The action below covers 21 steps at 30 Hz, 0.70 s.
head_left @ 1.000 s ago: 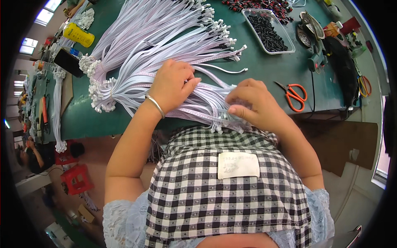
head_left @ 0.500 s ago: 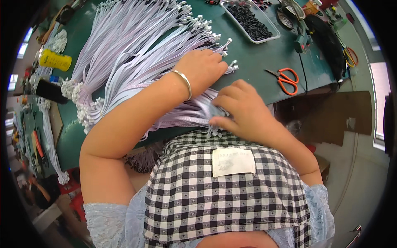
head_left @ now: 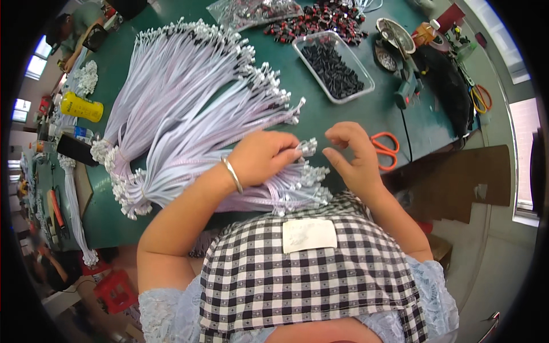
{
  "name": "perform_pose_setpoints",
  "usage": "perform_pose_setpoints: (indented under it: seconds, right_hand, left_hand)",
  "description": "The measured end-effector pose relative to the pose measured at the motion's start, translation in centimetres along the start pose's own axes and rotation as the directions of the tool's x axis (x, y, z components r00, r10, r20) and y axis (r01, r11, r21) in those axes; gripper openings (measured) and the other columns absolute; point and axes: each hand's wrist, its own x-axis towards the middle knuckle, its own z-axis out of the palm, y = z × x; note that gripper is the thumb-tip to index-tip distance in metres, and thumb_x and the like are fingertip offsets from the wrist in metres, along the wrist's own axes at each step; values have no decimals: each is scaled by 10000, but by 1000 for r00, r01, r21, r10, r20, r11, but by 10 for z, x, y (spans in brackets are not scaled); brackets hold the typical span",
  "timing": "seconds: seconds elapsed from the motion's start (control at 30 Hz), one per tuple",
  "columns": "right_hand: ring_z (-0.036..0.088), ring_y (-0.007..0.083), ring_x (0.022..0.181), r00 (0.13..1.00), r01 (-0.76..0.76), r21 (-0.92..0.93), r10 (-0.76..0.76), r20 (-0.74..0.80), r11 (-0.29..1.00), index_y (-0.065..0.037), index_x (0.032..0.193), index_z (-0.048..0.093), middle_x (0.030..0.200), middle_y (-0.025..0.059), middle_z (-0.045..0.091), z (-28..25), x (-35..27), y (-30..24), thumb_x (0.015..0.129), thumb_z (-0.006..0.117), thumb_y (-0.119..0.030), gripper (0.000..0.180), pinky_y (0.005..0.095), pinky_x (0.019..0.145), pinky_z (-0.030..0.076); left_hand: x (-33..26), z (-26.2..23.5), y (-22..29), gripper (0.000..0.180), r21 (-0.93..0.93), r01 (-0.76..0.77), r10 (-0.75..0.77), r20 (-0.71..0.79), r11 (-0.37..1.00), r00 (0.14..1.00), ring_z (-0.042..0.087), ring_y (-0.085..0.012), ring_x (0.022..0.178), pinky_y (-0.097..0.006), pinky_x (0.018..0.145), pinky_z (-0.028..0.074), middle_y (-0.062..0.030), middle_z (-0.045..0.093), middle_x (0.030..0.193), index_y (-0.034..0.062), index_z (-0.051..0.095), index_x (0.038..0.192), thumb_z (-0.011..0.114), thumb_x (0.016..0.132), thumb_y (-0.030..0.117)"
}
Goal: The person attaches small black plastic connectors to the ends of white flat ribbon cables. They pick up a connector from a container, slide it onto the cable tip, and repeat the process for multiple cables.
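A large fan of white and pale pink ribbon cables (head_left: 171,108), tipped with small white connectors, covers the left half of the table. My left hand (head_left: 260,157), with a metal bangle at the wrist, lies over the near bundle. Its thumb and fingers are closed on a few ribbon cables, whose white connector ends (head_left: 307,147) stick out past the fingertips. Just right of those ends my right hand (head_left: 355,154) is raised, fingers curved and apart from the thumb, with nothing seen between them. Below, more connector ends (head_left: 311,186) spread near my checked apron.
A clear tray (head_left: 366,91) of small black parts stands beyond my hands, with a pile of red and black parts (head_left: 320,23) behind it. Orange-handled scissors (head_left: 386,151) lie past my right hand. A yellow bottle (head_left: 83,107) and dark phone (head_left: 74,148) sit far left.
My left hand has drawn back toward me and now pinches cable ends. My right hand has lifted off the near bundle and moved right, opening. The view has shifted, showing more of the table's far side.
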Motion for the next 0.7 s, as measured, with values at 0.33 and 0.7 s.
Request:
perform_pose_setpoints:
  seconds: [0.33, 0.7]
  right_hand:
    - [555, 231, 767, 977, -45, -134, 71, 200, 990, -72, 1083, 613, 799, 53, 603, 8, 19, 6, 775, 654, -63, 311, 357, 758, 410]
    - [546, 214, 863, 963, 101, -145, -60, 264, 984, -98, 957, 630, 857, 19, 608, 9, 33, 11, 763, 670, -111, 198, 365, 811, 380]
  left_hand:
    - [10, 6, 0, 172, -209, 231, -228, 39, 950, 973, 669, -217, 729, -317, 646, 496, -114, 687, 829, 24, 547, 1042, 521, 907, 128]
    - [3, 10, -6, 254, -238, 129, -158, -110, 963, 981, 668, -224, 779, -289, 698, 516, -134, 671, 904, 16, 546, 1016, 669, 815, 114]
